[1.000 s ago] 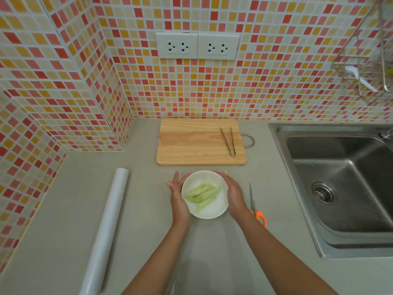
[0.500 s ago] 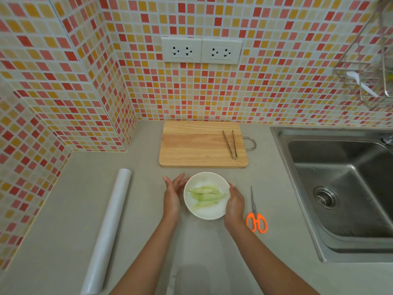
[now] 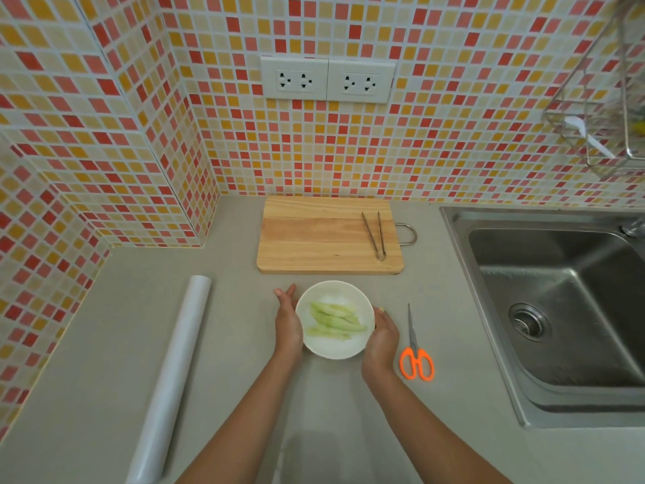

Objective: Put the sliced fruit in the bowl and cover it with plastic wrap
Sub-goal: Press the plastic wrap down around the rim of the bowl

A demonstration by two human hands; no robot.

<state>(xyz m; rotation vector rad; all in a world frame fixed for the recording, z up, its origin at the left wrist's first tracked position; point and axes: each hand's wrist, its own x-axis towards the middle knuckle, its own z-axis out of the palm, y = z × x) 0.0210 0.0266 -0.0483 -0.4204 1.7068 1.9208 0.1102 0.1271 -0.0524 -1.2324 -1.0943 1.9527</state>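
A white bowl (image 3: 335, 347) holding pale green fruit slices (image 3: 335, 321) stands on the grey counter in front of the cutting board. My left hand (image 3: 288, 324) lies flat against the bowl's left side, fingers straight and pointing away from me. My right hand (image 3: 382, 338) cups its near right side. A faint sheen shows over the bowl's far part; I cannot tell whether film covers it. The plastic wrap roll (image 3: 171, 379) lies on the counter to the left, clear of both hands.
Orange-handled scissors (image 3: 415, 358) lie just right of my right hand. A wooden cutting board (image 3: 321, 239) with metal tongs (image 3: 375, 235) sits behind the bowl. A steel sink (image 3: 558, 309) fills the right side. Tiled walls close off the back and left.
The fruit slices have turned clockwise with the bowl. My left hand, briefly off the rim, is back against it. My right hand has slid toward the bowl's near side.
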